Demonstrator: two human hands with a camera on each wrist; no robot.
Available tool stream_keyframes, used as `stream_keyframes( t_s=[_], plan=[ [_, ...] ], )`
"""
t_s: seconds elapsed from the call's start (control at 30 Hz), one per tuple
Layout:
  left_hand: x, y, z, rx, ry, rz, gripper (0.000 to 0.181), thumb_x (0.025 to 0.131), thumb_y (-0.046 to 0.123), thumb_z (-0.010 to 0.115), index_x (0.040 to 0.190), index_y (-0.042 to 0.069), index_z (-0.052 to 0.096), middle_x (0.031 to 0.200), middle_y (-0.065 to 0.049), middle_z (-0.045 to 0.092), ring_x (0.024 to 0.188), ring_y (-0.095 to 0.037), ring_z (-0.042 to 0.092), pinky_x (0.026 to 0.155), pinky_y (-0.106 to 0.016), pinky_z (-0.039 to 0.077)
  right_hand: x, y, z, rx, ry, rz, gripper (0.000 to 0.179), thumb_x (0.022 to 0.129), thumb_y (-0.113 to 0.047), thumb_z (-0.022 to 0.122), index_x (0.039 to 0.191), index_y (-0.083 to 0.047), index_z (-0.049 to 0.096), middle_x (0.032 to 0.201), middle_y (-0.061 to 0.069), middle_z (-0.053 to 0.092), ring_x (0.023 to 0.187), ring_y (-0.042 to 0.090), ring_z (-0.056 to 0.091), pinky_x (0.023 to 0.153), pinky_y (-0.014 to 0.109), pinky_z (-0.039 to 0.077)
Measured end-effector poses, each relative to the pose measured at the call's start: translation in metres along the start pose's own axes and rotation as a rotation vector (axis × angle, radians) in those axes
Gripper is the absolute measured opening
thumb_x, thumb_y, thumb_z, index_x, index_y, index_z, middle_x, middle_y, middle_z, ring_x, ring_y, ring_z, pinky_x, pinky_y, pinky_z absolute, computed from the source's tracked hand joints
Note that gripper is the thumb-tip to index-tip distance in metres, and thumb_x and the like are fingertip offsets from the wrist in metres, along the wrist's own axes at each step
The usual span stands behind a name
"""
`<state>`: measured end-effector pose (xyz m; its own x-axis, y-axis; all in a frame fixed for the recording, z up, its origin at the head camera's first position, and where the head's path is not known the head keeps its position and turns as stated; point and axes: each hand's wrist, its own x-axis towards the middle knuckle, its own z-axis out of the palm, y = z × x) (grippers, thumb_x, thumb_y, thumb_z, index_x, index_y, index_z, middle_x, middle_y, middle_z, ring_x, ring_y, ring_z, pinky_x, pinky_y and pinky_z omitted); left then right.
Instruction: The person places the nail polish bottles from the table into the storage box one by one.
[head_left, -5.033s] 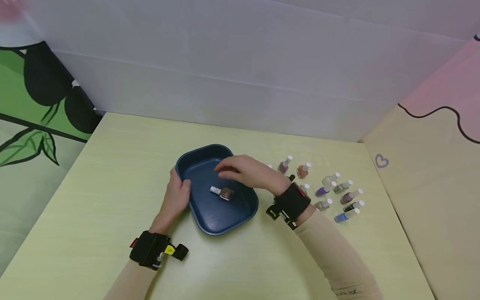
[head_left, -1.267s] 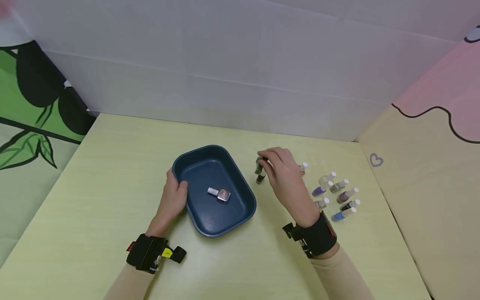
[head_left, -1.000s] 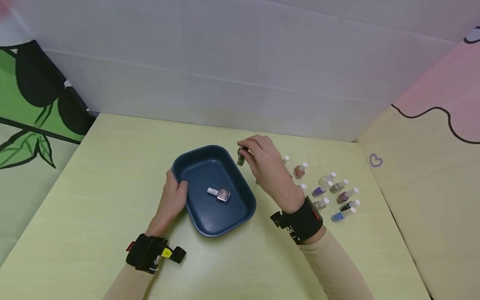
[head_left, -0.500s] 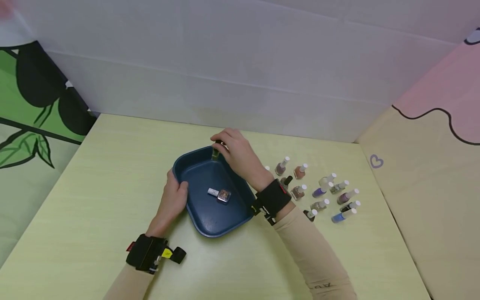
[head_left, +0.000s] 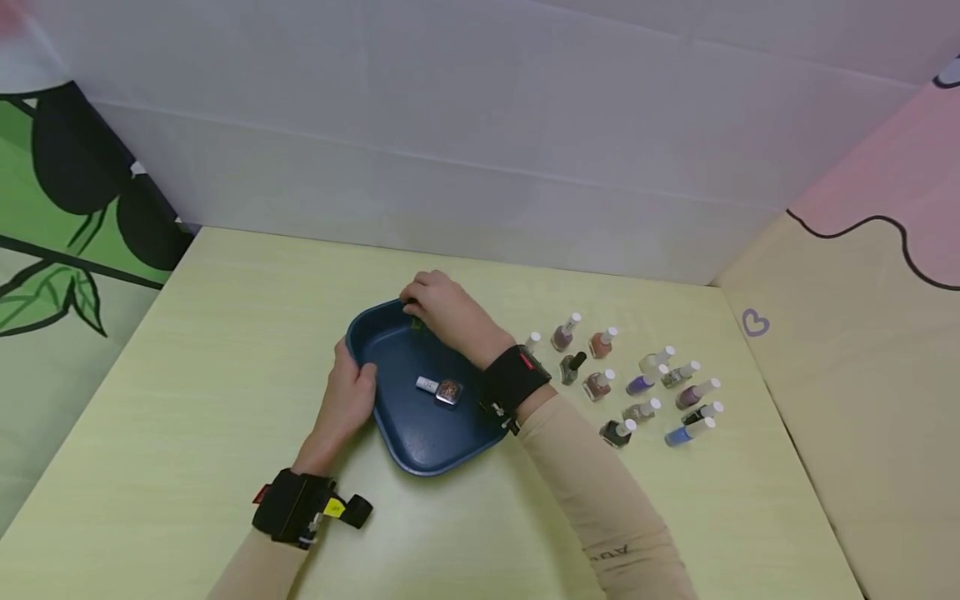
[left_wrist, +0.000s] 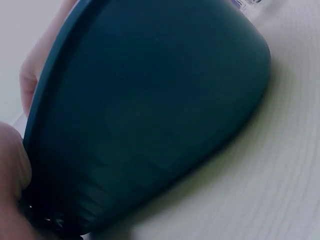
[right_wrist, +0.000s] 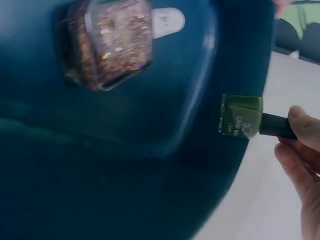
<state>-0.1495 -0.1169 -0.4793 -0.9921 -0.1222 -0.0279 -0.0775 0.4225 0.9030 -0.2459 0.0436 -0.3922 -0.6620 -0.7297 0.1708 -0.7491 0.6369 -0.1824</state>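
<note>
A dark blue tray sits on the table, and my left hand grips its left rim, thumb over the edge. In the left wrist view the tray's outer side fills most of the picture. My right hand is at the tray's far end, pinching a green nail polish bottle by its black cap. The bottle's glass part overlaps the tray's inner wall in the right wrist view. On the tray floor lies a glitter nail polish bottle with a white cap.
Several nail polish bottles stand on the table right of the tray, among them a black-capped one, an orange one, a dark one and a blue one. A pale wall sheet rises behind the table.
My right hand has picked up the green nail polish bottle from the right and carried it left to the tray's far end. The left hand keeps its grip on the tray.
</note>
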Motion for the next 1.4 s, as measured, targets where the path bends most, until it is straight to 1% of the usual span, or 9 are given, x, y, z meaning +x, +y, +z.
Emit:
stream_keyframes(
  t_s=[0.23, 0.33, 0.5, 0.63, 0.8, 1.0, 1.17, 1.4],
  plan=[
    [0.0, -0.002, 0.0, -0.002, -0.007, -0.009, 0.064, 0.096, 0.01, 0.036, 0.15, -0.002, 0.005, 0.151, -0.025, 0.023, 0.135, -0.034, 0.026, 0.11, -0.051, 0.022, 0.003, -0.009, 0.016, -0.154, -0.145, -0.04, 0.021, 0.093, -0.015, 0.055, 0.108, -0.012, 0.07, 0.099, 0.001, 0.058, 0.092, 0.014, 0.048, 0.079, 0.023, 0.045],
    [0.0, -0.002, 0.0, -0.003, -0.012, -0.006, 0.064, 0.096, 0.01, 0.036, 0.15, -0.002, 0.005, 0.151, -0.025, 0.023, 0.135, -0.034, 0.026, 0.11, -0.051, 0.022, 0.003, -0.011, 0.02, -0.191, -0.184, -0.041, 0.021, 0.093, -0.014, 0.056, 0.107, -0.012, 0.071, 0.099, 0.001, 0.058, 0.095, 0.014, 0.047, 0.081, 0.023, 0.044],
    [0.0, -0.001, 0.001, -0.006, -0.01, 0.004, 0.064, 0.096, 0.01, 0.037, 0.15, -0.002, 0.006, 0.151, -0.025, 0.025, 0.134, -0.033, 0.028, 0.11, -0.05, 0.023, 0.003, -0.011, 0.026, -0.194, -0.19, -0.054, 0.023, 0.093, -0.017, 0.055, 0.111, -0.013, 0.069, 0.105, 0.001, 0.058, 0.101, 0.014, 0.048, 0.086, 0.023, 0.044],
    [0.001, 0.0, 0.0, -0.005, -0.009, 0.01, 0.064, 0.095, 0.01, 0.037, 0.15, -0.002, 0.006, 0.15, -0.025, 0.026, 0.134, -0.033, 0.028, 0.11, -0.05, 0.024, 0.003, -0.013, 0.029, -0.153, -0.19, -0.084, 0.023, 0.094, -0.018, 0.054, 0.111, -0.013, 0.069, 0.103, 0.0, 0.058, 0.096, 0.014, 0.047, 0.084, 0.023, 0.044],
    [0.001, -0.001, 0.0, -0.004, -0.014, 0.004, 0.064, 0.096, 0.01, 0.037, 0.15, -0.002, 0.006, 0.15, -0.025, 0.025, 0.134, -0.032, 0.029, 0.11, -0.049, 0.025, 0.002, -0.015, 0.036, -0.127, -0.224, -0.134, 0.022, 0.093, -0.018, 0.056, 0.11, -0.013, 0.069, 0.101, -0.001, 0.057, 0.093, 0.013, 0.046, 0.083, 0.024, 0.043],
    [0.001, -0.003, 0.0, -0.009, -0.014, 0.003, 0.064, 0.096, 0.01, 0.036, 0.15, -0.002, 0.006, 0.151, -0.024, 0.025, 0.134, -0.031, 0.029, 0.11, -0.049, 0.025, 0.002, -0.015, 0.047, -0.155, -0.27, -0.16, 0.024, 0.093, -0.02, 0.057, 0.112, -0.014, 0.068, 0.105, -0.001, 0.058, 0.093, 0.012, 0.046, 0.083, 0.024, 0.044],
    [0.0, -0.003, -0.001, -0.011, -0.018, 0.003, 0.063, 0.096, 0.01, 0.035, 0.15, -0.002, 0.004, 0.151, -0.024, 0.023, 0.134, -0.031, 0.029, 0.11, -0.049, 0.025, 0.002, -0.016, 0.05, -0.175, -0.292, -0.176, 0.025, 0.093, -0.021, 0.056, 0.114, -0.015, 0.068, 0.108, -0.001, 0.058, 0.095, 0.013, 0.047, 0.082, 0.024, 0.045],
    [0.001, -0.001, 0.001, -0.014, -0.014, -0.005, 0.064, 0.096, 0.01, 0.037, 0.15, -0.002, 0.005, 0.151, -0.025, 0.024, 0.133, -0.032, 0.029, 0.109, -0.049, 0.025, 0.0, -0.015, 0.055, -0.234, -0.305, -0.168, 0.027, 0.098, -0.016, 0.047, 0.118, -0.015, 0.065, 0.114, 0.0, 0.058, 0.1, 0.013, 0.047, 0.084, 0.024, 0.044]
  ],
)
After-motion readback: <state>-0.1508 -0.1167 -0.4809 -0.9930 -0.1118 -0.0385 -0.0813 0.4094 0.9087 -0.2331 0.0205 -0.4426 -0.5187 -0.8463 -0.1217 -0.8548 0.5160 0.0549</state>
